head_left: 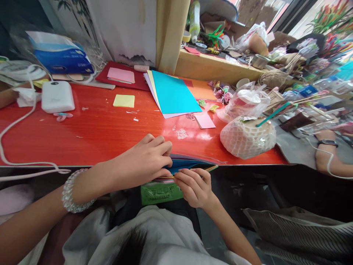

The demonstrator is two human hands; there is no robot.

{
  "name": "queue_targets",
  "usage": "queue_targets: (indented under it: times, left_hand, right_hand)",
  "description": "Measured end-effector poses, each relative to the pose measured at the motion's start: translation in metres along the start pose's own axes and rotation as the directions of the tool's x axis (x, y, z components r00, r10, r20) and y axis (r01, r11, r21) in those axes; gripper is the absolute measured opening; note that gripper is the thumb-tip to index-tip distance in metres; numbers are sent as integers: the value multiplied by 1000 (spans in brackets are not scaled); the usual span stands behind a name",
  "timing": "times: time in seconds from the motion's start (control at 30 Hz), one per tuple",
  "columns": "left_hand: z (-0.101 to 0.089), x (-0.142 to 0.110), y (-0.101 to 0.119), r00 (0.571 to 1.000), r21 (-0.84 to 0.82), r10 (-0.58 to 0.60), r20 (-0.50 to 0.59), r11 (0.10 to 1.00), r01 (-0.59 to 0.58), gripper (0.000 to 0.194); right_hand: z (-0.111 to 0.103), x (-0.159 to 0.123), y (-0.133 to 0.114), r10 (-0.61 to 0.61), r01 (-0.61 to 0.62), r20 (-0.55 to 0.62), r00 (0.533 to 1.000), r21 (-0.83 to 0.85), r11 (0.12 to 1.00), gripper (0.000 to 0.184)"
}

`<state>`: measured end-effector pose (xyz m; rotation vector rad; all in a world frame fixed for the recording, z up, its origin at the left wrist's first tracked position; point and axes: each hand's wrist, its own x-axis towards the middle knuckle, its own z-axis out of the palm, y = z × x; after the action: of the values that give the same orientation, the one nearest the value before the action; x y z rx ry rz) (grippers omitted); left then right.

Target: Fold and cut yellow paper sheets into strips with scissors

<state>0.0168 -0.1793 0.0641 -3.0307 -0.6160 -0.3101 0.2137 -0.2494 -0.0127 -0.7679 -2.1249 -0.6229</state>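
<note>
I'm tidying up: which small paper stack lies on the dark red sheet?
The back pink stack, on the dark red sheet; the yellow stack and front pink stack lie on the tabletop.

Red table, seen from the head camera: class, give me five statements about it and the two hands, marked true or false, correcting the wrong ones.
1. The left hand and right hand both touch the coloured sheets. True.
2. The beaded bracelet is on the right wrist. False: the beaded bracelet is on the left.
3. The turquoise sheet overlaps other paper. True.
4. The straw is red. False: the straw is teal.
5. The yellow paper lies on the red table. True.
</note>
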Motion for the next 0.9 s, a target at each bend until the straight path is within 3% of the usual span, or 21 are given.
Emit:
queue_targets:
  times: [0.27,0.5,0.9]
  left_hand:
    - [2,0,4,1000,106,7,-9,994,-6,16]
    - [7,3,12,995,177,-23,-94,983,39,24]
    - [7,3,13,999,192,-36,-40,980,43,16]
  right_hand:
    - [0,1,-1,-9,9,-22,1000,15,1000,20]
    - [0,0,-1,-11,11,-7,1000,17,1000,20]
    - [0,1,0,-10,9,22,1000,33,999,21]
